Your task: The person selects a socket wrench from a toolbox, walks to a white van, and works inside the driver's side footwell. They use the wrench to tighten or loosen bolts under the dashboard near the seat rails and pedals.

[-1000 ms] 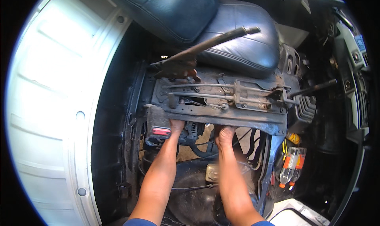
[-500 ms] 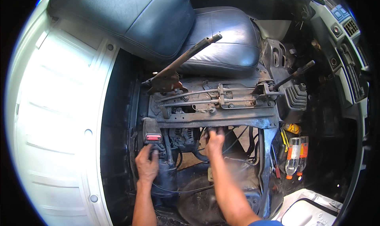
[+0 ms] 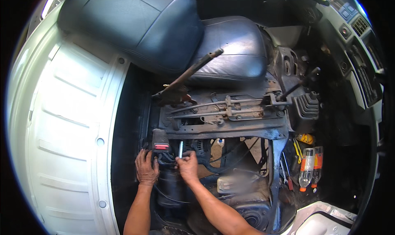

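My left hand (image 3: pixel 147 168) lies at the left side of the open engine bay, fingers stretched out and slightly apart, just below the black seat belt buckle (image 3: pixel 161 145) with a red button. To its right, my right hand (image 3: pixel 188 168) is closed around a short shiny metal bar (image 3: pixel 181 149), which points up and away from me. The bar's lower end is hidden by the fingers, so its exact kind does not show. Dark hoses (image 3: pixel 165 157) run between the two hands. A black ribbed engine part (image 3: pixel 200 146) sits behind the bar.
Beyond the bay crosses a metal frame (image 3: pixel 230 131) with linkage rods; a bare handbrake lever (image 3: pixel 193 72) rises from it. A black seat (image 3: pixel 234 49) is tilted behind. At right lie plastic bottles (image 3: pixel 306 169), a wrench (image 3: pixel 284 169) and a yellow-handled tool (image 3: pixel 298 149).
My right hand has moved left out of the opening and the metal bar now shows in it. My left hand has shifted slightly left and its fingers have spread. The view has tilted a little.
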`<state>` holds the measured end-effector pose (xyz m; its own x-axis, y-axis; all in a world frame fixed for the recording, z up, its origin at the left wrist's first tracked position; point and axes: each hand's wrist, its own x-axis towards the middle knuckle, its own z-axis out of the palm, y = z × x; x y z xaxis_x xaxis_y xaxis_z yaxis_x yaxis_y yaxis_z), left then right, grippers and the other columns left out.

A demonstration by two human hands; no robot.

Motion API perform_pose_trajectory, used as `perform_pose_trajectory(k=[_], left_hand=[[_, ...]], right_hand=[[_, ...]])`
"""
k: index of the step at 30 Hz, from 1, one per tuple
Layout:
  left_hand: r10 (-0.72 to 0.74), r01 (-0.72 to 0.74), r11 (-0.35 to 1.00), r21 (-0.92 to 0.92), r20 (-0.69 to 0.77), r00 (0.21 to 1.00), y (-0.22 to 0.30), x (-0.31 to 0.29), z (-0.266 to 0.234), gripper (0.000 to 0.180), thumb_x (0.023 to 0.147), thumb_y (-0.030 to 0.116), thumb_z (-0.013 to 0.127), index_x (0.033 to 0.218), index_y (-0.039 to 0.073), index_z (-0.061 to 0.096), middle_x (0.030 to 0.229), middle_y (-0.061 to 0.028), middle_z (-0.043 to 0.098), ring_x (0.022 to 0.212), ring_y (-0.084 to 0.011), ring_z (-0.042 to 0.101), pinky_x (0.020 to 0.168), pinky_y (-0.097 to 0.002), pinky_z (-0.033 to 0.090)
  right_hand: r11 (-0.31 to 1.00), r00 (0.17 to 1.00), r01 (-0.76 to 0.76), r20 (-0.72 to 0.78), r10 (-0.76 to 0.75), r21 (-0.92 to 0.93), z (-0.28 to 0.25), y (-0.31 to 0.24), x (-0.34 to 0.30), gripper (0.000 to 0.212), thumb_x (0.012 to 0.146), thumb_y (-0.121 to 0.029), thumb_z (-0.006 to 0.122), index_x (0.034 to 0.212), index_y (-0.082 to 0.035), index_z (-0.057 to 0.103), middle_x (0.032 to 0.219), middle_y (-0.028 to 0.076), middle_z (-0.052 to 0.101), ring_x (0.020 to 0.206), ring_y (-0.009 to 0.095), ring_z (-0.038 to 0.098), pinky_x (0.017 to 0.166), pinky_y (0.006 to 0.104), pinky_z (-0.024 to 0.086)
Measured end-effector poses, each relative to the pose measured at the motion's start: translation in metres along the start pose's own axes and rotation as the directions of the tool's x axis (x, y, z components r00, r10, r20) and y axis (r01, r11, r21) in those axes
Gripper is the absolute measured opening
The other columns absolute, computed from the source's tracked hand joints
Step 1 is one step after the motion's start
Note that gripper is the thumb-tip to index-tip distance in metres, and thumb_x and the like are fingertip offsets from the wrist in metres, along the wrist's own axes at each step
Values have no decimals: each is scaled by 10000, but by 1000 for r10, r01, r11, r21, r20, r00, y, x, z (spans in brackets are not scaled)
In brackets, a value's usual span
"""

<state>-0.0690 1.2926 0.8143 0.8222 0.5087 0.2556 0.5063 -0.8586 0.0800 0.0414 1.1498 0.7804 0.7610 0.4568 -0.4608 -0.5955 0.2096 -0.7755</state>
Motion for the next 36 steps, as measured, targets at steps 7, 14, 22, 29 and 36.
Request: perform_pose_trajectory(k=[7, 14, 22, 29, 36], left_hand=[[-23, 23, 999, -37, 4, 1000, -4, -1, 4, 457, 841, 199, 675, 1257, 26, 597, 1335, -178, 528, 1334, -362, 449, 1113, -492, 360], [-20, 20, 1000, -7, 1, 1000, -3, 1, 1, 445, 828, 186, 675, 1236, 21, 609, 1333, -169, 530, 1334, -353, 451, 1116, -488, 358], [-33, 32, 999, 33, 28, 999, 2, 3, 1, 428, 831, 181, 668, 1219, 9, 610, 1337, -174, 528, 1340, -358, 442, 1112, -495, 357], [-16, 14, 999, 51, 24, 1000, 1, 4, 2, 448, 830, 193, 667, 1234, 10, 600, 1331, -174, 526, 1350, -355, 432, 1122, -493, 346], [-27, 25, 997, 69, 33, 999, 6, 5, 1, 457, 828, 199, 671, 1239, 15, 594, 1340, -174, 517, 1359, -357, 422, 1128, -501, 336]], right_hand=[[947, 897, 321, -328, -295, 24, -109, -23, 87, 101, 912, -69, 597, 957, 20, 613, 863, 104, 642, 720, 201, 597, 674, 310, 496], [994, 991, 97, -100, -93, 45, -60, -17, 39, 204, 917, -36, 657, 1058, 7, 516, 930, 125, 627, 660, 167, 635, 629, 311, 542], [992, 993, 16, -122, -1, 121, -21, 19, 17, 283, 923, 12, 616, 1137, 4, 431, 842, 92, 601, 637, 141, 607, 617, 317, 589], [864, 884, 439, -289, -367, 246, -111, -36, 106, 342, 935, -108, 564, 1277, -115, 546, 1045, 21, 602, 809, 106, 544, 721, 265, 475], [992, 984, -121, -136, 114, -41, -41, 0, 22, 281, 878, -87, 750, 1000, -22, 505, 786, 95, 637, 632, 153, 659, 525, 315, 567]])
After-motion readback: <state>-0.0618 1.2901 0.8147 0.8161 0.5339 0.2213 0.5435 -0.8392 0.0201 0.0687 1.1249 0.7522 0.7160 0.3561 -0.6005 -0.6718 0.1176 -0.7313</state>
